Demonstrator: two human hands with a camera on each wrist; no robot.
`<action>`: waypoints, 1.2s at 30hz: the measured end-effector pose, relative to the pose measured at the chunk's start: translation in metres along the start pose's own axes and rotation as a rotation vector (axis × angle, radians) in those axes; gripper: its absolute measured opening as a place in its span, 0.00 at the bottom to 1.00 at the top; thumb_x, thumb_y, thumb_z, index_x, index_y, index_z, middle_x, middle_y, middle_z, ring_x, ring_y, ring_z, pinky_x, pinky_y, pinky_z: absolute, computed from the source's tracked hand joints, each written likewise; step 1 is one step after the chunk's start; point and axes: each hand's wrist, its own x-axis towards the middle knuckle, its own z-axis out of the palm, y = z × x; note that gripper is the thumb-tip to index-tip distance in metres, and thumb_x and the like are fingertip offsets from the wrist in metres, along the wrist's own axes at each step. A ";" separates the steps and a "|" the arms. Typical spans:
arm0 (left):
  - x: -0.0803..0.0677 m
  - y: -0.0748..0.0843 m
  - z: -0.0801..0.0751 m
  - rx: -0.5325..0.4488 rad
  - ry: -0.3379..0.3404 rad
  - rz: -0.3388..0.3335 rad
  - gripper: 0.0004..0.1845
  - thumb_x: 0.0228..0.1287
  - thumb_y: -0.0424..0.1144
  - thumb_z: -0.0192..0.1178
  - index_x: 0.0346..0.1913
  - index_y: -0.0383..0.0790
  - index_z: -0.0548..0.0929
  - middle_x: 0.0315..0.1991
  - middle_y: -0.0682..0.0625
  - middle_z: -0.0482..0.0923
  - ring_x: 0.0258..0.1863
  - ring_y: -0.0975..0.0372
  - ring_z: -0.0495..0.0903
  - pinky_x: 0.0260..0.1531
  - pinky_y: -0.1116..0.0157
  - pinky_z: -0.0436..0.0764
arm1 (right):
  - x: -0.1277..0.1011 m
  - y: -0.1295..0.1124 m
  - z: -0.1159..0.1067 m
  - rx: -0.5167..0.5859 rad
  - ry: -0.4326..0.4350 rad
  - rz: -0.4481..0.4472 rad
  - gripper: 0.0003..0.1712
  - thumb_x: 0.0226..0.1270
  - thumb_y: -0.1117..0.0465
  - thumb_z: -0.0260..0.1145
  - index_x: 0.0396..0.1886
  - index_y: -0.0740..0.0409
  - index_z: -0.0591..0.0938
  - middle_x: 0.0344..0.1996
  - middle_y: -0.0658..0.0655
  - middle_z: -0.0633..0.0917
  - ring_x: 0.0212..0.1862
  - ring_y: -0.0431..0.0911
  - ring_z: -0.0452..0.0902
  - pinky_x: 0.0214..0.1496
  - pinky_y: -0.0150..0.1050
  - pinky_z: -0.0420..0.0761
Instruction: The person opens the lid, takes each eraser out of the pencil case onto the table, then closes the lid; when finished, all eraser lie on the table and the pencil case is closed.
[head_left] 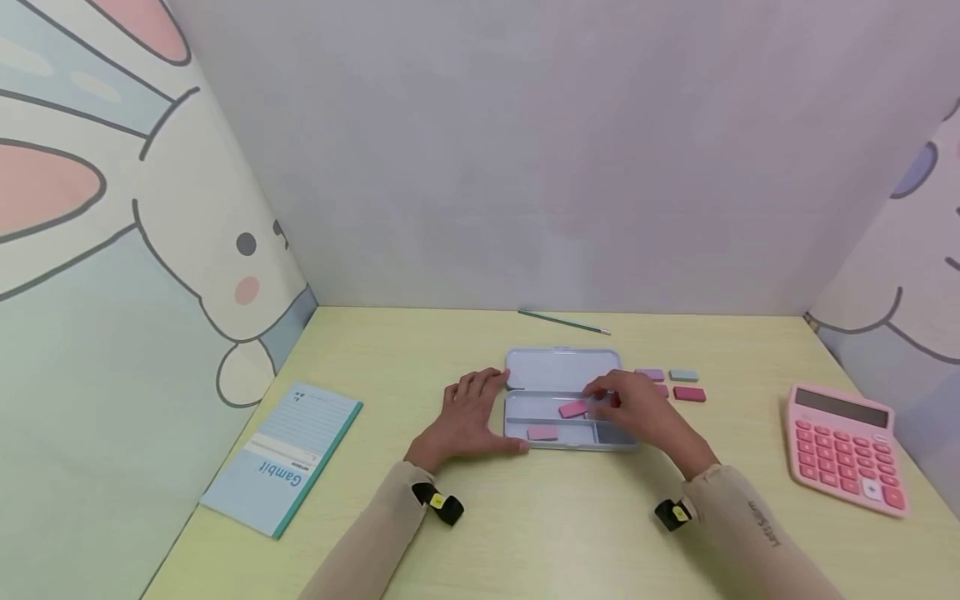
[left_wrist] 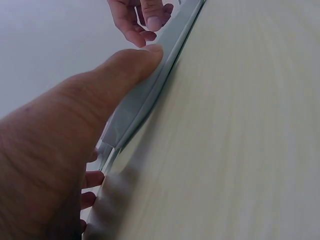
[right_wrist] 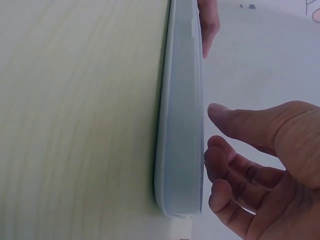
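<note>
Rests L hand [head_left: 468,418] at L end of open pencil case [head_left: 534,407], spread wide, w/ thumb on front rim & fingers up by L edge of lid [head_left: 562,369]; grasps nothing w/ it. Holds R hand [head_left: 639,407] over R half of case, thumb & fingers loosely bent, gap btwn tips, w/ nothing visible in grasp per both wrist cams. Has bright pink block [head_left: 573,409] in far comp., slightly askew, just L of R fingertips; can't tell if touching. Has pale pink block [head_left: 542,433] in near comp., nr L thumb, apart from R fingers. Shows purple block [head_left: 649,374], grey-blue block [head_left: 683,376] & magenta block [head_left: 689,394] on table [head_left: 547,533], R of case, beyond R hand, plus partly hidden block [head_left: 663,390] amongst them. Also shows pencil [head_left: 565,322] behind lid, notebook [head_left: 285,458] far L, pink calc [head_left: 847,450] far R.
</note>
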 end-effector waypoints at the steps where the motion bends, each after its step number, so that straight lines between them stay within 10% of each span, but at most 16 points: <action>1: 0.000 0.000 0.000 0.001 0.000 0.000 0.64 0.54 0.78 0.67 0.87 0.54 0.54 0.85 0.49 0.55 0.83 0.46 0.55 0.76 0.38 0.59 | 0.001 0.000 0.002 -0.003 -0.004 -0.004 0.12 0.68 0.65 0.77 0.50 0.56 0.93 0.41 0.53 0.90 0.36 0.43 0.74 0.38 0.33 0.76; 36: 0.000 0.001 0.000 0.012 -0.011 -0.014 0.63 0.54 0.79 0.66 0.87 0.54 0.53 0.85 0.50 0.54 0.84 0.47 0.54 0.77 0.40 0.59 | 0.019 -0.016 0.015 -0.136 -0.097 0.068 0.09 0.69 0.60 0.78 0.48 0.52 0.94 0.44 0.52 0.94 0.41 0.43 0.81 0.51 0.47 0.86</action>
